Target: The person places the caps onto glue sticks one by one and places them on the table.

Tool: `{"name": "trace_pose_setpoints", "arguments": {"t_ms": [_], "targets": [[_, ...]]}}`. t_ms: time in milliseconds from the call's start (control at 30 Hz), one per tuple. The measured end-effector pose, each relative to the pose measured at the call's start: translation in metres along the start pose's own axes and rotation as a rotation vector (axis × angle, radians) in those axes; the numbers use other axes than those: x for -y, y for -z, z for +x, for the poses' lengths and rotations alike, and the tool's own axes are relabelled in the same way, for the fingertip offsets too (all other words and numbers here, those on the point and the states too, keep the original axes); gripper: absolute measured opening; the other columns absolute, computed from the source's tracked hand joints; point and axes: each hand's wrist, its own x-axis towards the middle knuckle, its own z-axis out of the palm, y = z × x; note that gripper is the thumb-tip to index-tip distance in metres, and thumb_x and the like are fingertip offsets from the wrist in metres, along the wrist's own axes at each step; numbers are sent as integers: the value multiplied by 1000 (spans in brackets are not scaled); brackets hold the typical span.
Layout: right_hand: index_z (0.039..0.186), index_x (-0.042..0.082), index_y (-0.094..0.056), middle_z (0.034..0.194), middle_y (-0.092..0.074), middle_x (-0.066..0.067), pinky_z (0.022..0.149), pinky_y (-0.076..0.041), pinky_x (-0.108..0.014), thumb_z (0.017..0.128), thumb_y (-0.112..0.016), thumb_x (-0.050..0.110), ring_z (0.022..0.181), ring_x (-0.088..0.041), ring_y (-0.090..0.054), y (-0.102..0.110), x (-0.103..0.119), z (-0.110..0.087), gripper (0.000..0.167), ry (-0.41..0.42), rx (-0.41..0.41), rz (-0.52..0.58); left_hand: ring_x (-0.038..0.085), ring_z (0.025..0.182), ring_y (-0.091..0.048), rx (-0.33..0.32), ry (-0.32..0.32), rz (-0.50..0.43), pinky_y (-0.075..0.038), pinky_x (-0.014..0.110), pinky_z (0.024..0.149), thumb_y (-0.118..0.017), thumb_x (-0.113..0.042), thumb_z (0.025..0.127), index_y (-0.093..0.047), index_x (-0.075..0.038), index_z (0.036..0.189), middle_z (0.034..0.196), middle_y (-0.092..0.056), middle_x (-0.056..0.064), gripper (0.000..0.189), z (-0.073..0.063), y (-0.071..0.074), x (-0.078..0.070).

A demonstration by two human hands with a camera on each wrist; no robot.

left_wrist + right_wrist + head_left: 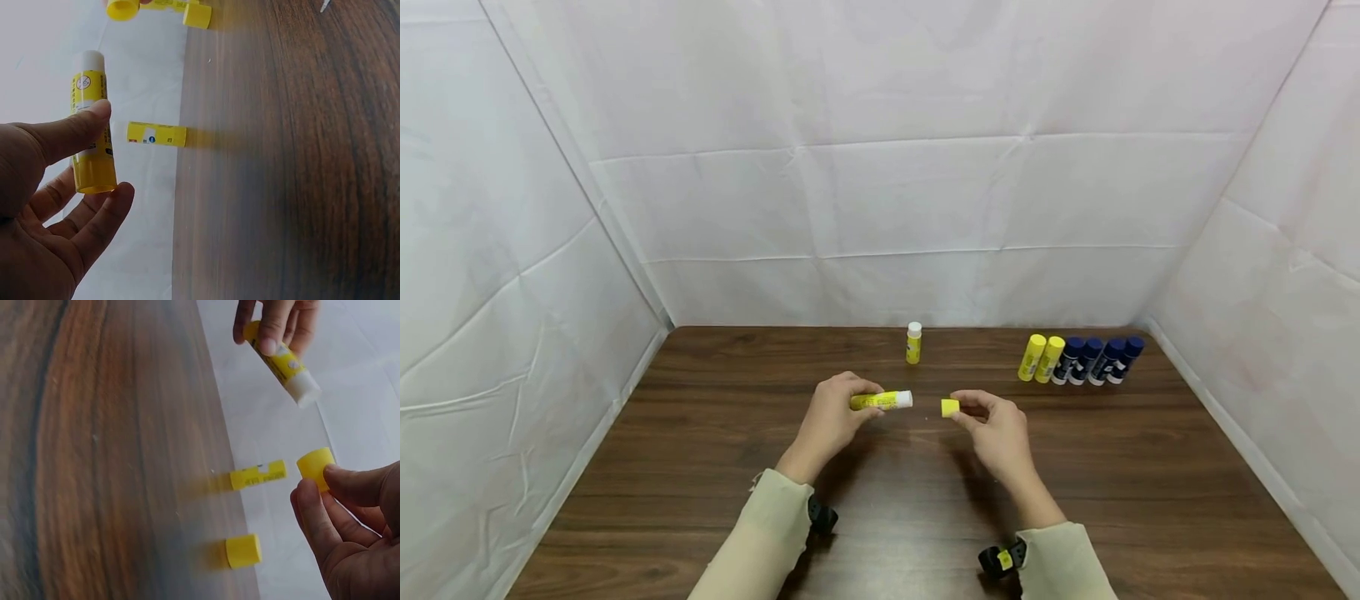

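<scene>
My left hand holds an uncapped yellow glue stick between thumb and fingers, above the table. Its white end points to the right. Facing it across a small gap, my right hand pinches a yellow cap between thumb and fingertips. In the right wrist view the cap is apart from the glue stick. Behind the hands, another yellow glue stick stands upright with its white top bare.
At the back right, two yellow glue sticks and several dark blue glue sticks stand in a row. The brown wooden table is bordered by white cloth walls at the back and sides.
</scene>
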Motion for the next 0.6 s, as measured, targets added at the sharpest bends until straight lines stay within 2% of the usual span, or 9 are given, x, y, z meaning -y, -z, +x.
{"name": "trace_pose_setpoints", "arguments": {"t_ms": [300, 467, 600], "targets": [[113, 12, -77, 104, -76, -5, 80, -58, -38, 92, -76, 11, 97, -20, -70, -10, 6, -3, 21, -8, -30, -15, 21, 101, -65, 32, -27, 8, -56, 39, 87, -83, -19, 85, -79, -17, 112, 109, -69, 0, 27, 1, 0, -1], [112, 13, -78, 103, -77, -5, 73, -55, -32, 91, -77, 11, 95, -20, -70, -13, 8, -3, 21, -6, -49, -21, 21, 99, -63, 59, -44, 3, -55, 39, 85, -80, -22, 88, -77, -17, 116, 109, -68, 0, 29, -1, -1, -1], [112, 12, -78, 103, -77, -5, 72, -54, -32, 91, -77, 11, 95, -21, -71, -16, 9, -3, 21, 12, -61, -28, 20, 97, -62, 67, -54, -1, -54, 38, 83, -79, -24, 88, -77, -17, 117, 107, -67, 0, 30, -1, -2, -1]]}}
